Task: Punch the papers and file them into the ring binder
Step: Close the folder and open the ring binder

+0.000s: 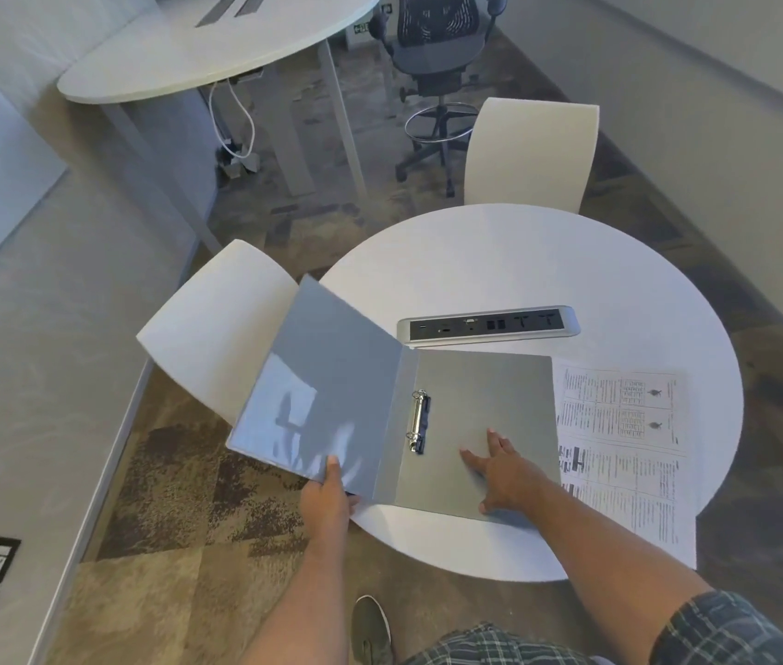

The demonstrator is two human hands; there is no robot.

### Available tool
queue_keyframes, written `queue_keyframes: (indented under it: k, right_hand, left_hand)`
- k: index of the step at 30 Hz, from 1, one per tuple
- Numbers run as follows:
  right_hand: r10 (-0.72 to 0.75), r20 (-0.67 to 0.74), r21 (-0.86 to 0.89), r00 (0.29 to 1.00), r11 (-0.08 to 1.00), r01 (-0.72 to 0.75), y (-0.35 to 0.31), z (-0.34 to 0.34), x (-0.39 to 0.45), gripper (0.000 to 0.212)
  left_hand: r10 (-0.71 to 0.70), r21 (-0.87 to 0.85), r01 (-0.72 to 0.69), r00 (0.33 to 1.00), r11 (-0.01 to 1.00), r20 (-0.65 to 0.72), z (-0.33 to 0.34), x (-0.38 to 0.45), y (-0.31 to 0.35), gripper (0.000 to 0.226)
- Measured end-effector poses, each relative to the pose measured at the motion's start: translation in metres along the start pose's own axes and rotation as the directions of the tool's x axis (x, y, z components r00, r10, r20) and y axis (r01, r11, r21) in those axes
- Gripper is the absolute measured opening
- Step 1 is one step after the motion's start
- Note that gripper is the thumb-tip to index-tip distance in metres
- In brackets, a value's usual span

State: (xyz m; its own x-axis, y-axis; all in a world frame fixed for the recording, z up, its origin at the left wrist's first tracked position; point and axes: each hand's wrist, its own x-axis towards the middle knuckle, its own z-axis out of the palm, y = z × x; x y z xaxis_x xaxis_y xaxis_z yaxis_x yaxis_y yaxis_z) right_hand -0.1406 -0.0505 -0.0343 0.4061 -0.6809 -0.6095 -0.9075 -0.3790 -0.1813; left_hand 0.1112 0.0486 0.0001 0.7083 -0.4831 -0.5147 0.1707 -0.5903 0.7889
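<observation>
Head view: my left hand [327, 496] pinches the ring binder [427, 424] cover open, right hand [504, 472] flat inside — papers [629, 448] at right unfiled, no punch visible.

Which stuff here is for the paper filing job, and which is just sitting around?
For the job: ring binder, held open by left hand and right hand; printed papers. No punch in view.

Just there: socket strip, white chairs, office chair, round table.

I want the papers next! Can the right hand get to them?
Probably yes. The right hand rests flat on the open binder, and the papers lie uncovered just beside it.
</observation>
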Motion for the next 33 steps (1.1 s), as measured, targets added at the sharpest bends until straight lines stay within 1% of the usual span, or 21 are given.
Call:
queue_keyframes:
  k: [2,3,7,8,10,12,14,15,17,18,19,21,22,26,27,28,29,30,31,32,33]
  right_hand:
    - [-0.005,-0.004,0.005,1.0,1.0,0.005,0.001,0.001,0.0,0.104]
    - [-0.008,-0.01,0.012,1.0,1.0,0.008,0.002,0.001,0.001,0.104]
    - [-0.015,-0.022,0.021,1.0,1.0,0.015,0.005,0.003,0.001,0.103]
    - [-0.016,-0.021,0.017,1.0,1.0,0.016,0.005,0.003,0.001,0.103]
    - [-0.017,-0.02,-0.001,1.0,1.0,0.017,0.004,0.003,0.001,0.103]
    - [-0.018,-0.01,-0.028,1.0,0.999,0.018,0.004,0.002,0.001,0.103]
    - [-0.019,-0.007,-0.048,1.0,0.999,0.019,0.003,0.002,0.002,0.102]
    - [-0.021,-0.008,-0.055,1.0,0.998,0.021,0.002,0.002,0.002,0.102]
    - [-0.025,-0.014,-0.062,1.0,0.998,0.024,0.002,0.003,0.003,0.102]
    - [-0.025,-0.019,-0.061,1.0,0.998,0.024,0.002,0.004,0.002,0.102]
    - [-0.025,-0.024,-0.06,0.999,0.998,0.024,0.002,0.004,0.002,0.102]
    - [-0.024,-0.031,-0.059,0.999,0.998,0.022,0.003,0.005,0.0,0.102]
    - [-0.021,-0.035,-0.051,0.999,0.999,0.019,0.003,0.005,0.0,0.102]
    - [0.001,-0.069,-0.031,0.998,1.0,-0.003,0.001,0.002,-0.004,0.101]
    - [0.015,-0.07,-0.031,0.997,0.999,-0.017,-0.002,0.0,-0.005,0.1]
    - [0.034,-0.069,-0.034,0.997,0.999,-0.037,-0.006,-0.002,-0.005,0.098]
    - [0.055,-0.07,-0.037,0.996,0.998,-0.057,-0.01,-0.005,-0.005,0.094]
    - [0.072,-0.079,-0.037,0.994,0.996,-0.076,-0.015,-0.008,-0.004,0.088]
    - [0.083,-0.1,-0.031,0.992,0.996,-0.086,-0.019,-0.01,-0.003,0.081]
    - [0.079,-0.124,-0.031,0.989,0.996,-0.084,-0.022,-0.012,-0.002,0.074]
    - [0.057,-0.148,-0.048,0.987,0.997,-0.065,-0.025,-0.012,-0.001,0.067]
  left_hand:
    - [-0.048,-0.021,0.047,0.998,0.999,-0.048,-0.004,0.007,-0.008,0.037]
    - [-0.073,-0.023,0.071,0.993,0.997,-0.089,-0.005,0.012,-0.013,0.042]
    - [-0.096,0.128,0.14,0.948,0.982,-0.302,-0.007,0.025,-0.017,0.081]
    - [-0.065,0.194,0.142,0.933,0.971,-0.355,-0.007,0.026,-0.014,0.091]
    - [0.072,0.405,0.115,0.906,0.907,-0.418,-0.007,0.026,-0.006,0.108]
    - [0.265,0.632,0.035,0.889,0.774,-0.374,-0.007,0.035,-0.008,0.117]
    - [0.399,0.799,-0.057,0.886,0.598,-0.236,-0.008,0.043,-0.007,0.116]
    - [0.455,0.855,-0.117,0.878,0.505,-0.148,-0.009,0.048,-0.007,0.108]
    - [0.526,0.899,-0.259,0.85,0.354,0.038,-0.007,0.056,-0.004,0.08]
    - [0.521,0.902,-0.309,0.846,0.303,0.114,-0.004,0.058,-0.002,0.07]
    - [0.471,0.9,-0.346,0.861,0.264,0.193,0.0,0.061,0.001,0.065]
    - [0.349,0.881,-0.422,0.875,0.215,0.334,0.008,0.064,0.004,0.058]
    - [0.304,0.868,-0.443,0.878,0.223,0.37,0.012,0.065,0.003,0.054]
    - [0.226,0.836,-0.421,0.905,0.352,0.361,0.023,0.067,0.009,0.045]
    - [0.187,0.841,-0.395,0.918,0.369,0.349,0.027,0.068,0.012,0.048]
    - [0.144,0.86,-0.36,0.933,0.362,0.33,0.031,0.067,0.016,0.058]
    - [0.118,0.886,-0.331,0.943,0.323,0.31,0.035,0.065,0.02,0.072]
    - [0.124,0.911,-0.322,0.946,0.257,0.299,0.04,0.063,0.022,0.086]
    - [0.16,0.927,-0.327,0.941,0.185,0.3,0.044,0.06,0.022,0.095]
    - [0.202,0.933,-0.339,0.929,0.123,0.311,0.048,0.057,0.02,0.095]
    - [0.238,0.93,-0.359,0.913,0.077,0.332,0.05,0.053,0.017,0.089]
